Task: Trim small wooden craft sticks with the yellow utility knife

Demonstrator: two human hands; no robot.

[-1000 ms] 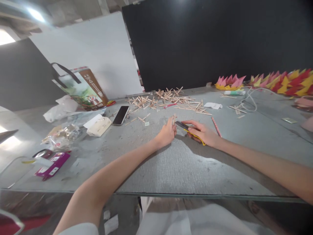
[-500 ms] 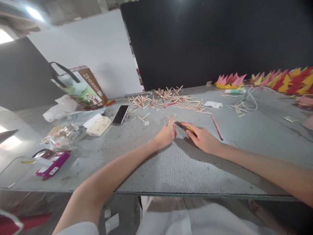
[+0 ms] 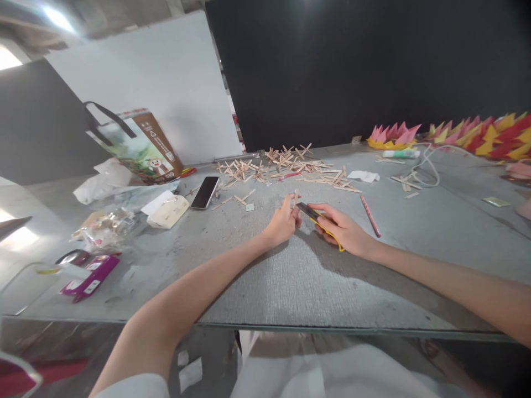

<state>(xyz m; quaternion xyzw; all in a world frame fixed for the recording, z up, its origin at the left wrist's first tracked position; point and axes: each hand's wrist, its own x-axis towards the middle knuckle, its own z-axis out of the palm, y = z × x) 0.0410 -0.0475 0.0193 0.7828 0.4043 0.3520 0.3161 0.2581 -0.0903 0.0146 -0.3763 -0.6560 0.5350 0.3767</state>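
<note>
My left hand rests on the grey table with its fingers pinched on a small wooden stick that stands upright. My right hand is closed round a black and yellow utility knife, whose dark tip points left and nearly touches the stick. The two hands sit side by side at the middle of the table. A pink pencil lies just right of my right hand.
Several wooden sticks and stick crosses lie scattered behind the hands. A black phone, a white packet, a printed bag, a purple box sit at left. Paper crowns, a white cable at back right.
Both hands stay in nearly the same place. The knife's yellow end has tilted down below my right hand; the view has shifted slightly.
</note>
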